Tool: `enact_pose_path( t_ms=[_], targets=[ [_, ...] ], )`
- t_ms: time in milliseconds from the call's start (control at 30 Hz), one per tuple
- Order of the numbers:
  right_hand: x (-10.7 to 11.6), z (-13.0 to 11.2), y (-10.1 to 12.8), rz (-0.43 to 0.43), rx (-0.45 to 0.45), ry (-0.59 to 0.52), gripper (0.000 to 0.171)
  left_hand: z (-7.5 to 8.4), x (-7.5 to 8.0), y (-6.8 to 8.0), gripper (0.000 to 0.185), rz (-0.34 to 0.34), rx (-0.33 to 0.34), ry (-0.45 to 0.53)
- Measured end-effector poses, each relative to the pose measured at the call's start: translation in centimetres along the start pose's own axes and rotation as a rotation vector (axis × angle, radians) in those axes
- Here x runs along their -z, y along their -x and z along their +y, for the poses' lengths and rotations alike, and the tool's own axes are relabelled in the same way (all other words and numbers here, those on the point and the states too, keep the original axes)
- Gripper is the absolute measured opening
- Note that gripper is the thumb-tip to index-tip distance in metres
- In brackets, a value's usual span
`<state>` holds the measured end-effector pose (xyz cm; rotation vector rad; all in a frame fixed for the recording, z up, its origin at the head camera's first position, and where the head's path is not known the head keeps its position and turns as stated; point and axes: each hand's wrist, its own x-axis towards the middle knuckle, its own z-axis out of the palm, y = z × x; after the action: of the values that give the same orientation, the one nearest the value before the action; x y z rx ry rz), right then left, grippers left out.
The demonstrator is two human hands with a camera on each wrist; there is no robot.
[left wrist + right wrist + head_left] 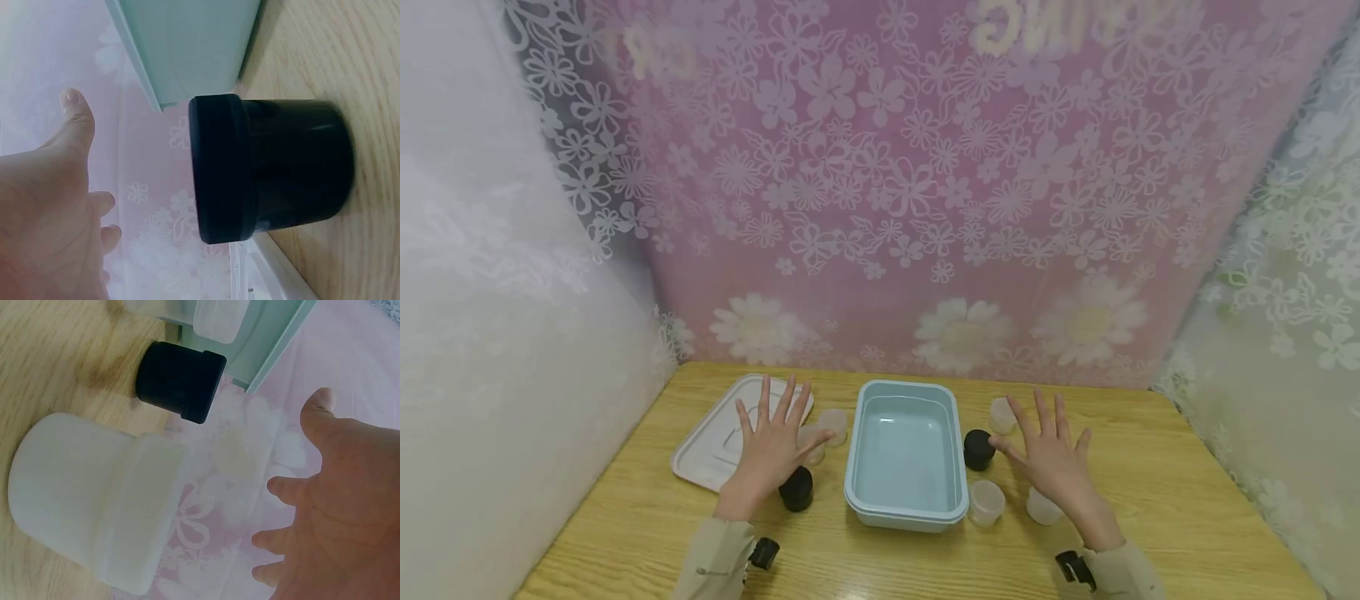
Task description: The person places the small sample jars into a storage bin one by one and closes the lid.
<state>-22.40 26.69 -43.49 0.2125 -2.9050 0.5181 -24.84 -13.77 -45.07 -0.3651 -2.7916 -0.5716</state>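
Observation:
My left hand (772, 454) hovers with fingers spread over the right part of a pale lid (707, 446). A black screw-top jar (796, 489) stands just beside its wrist, and in the left wrist view that black jar (281, 165) is upright and untouched. My right hand (1056, 462) is spread in the same way, holding nothing. Near its thumb is a second black jar (979, 450). Below its palm stands a translucent white jar (1043, 508), which looms large as the white jar (94, 500) in the right wrist view. Between the hands sits a light blue rectangular tub (904, 467).
Two translucent jars, a rear one (835, 425) and one partly behind the left thumb (811, 435), stand left of the tub. To its right are a front translucent jar (987, 503) and a rear one (1002, 416). Flowered curtains (880, 208) enclose the wooden table (850, 567).

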Motion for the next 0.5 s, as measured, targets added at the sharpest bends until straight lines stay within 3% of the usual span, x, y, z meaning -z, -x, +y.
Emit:
enact_pose_path(
  t_ms=[167, 333, 500],
  targets=[
    [0.1, 0.5, -0.4, 0.061, 0.023, 0.005, 0.08, 0.0, 0.6, -0.5, 0.083, -0.011, -0.013, 0.069],
    [1.0, 1.1, -0.5, 0.09, 0.084, -0.059, 0.075, 0.2, 0.9, -0.9, 0.076, -0.036, -0.027, 0.144],
    [1.8, 2.2, -0.1, 0.134, 0.153, -0.185, 0.067, 1.1, 0.7, -0.9, 0.055, 0.014, -0.116, 0.237]
  ],
)
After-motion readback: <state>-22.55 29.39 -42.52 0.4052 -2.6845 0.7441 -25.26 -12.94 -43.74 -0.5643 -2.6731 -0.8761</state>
